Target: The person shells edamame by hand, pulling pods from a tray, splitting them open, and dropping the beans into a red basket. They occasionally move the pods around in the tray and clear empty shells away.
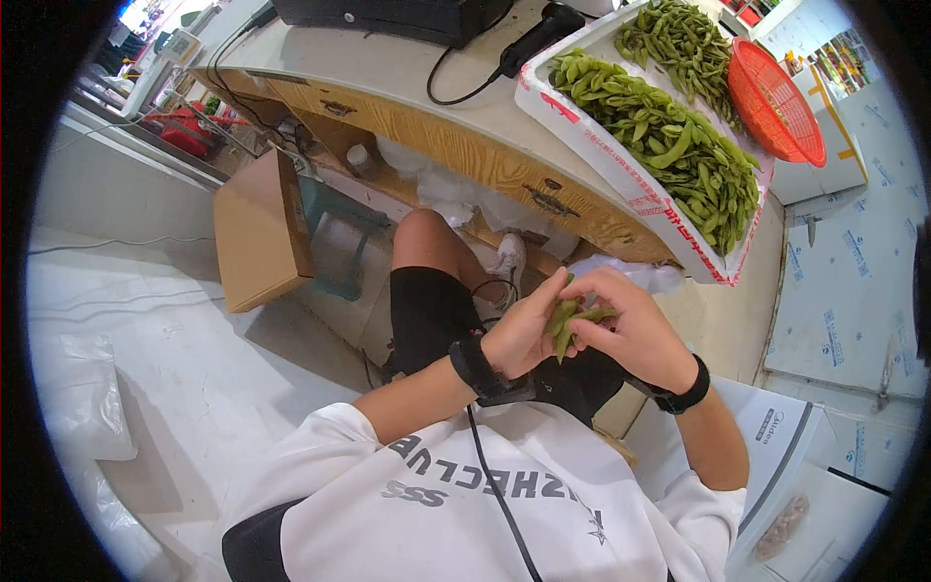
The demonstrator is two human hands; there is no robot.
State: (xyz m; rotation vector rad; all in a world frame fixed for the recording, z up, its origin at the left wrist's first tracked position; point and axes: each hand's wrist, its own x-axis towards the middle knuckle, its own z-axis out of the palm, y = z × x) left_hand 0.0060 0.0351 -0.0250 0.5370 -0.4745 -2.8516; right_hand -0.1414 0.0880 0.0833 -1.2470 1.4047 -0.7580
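Green edamame pods [562,328] are gathered between my two hands, above my lap. My left hand [521,339] is cupped round the pods from the left, its fingers partly hidden behind them. From the right, my right hand [635,325] pinches at the same small bunch with thumb and curled fingers. In front of me to the right, a white foam box [606,160] on the counter carries two heaps of pods, a nearer brighter heap [669,145] and a farther darker heap [674,44]. A red plastic basket [776,102] rests at the box's right edge.
The wooden counter [407,116] with drawers runs across in front, bearing a black scanner [538,37] and its cable. A cardboard box [257,233] stands on a stool at left. Close on my right is a white Midea appliance [747,427]. Plastic bags [82,398] lie at far left.
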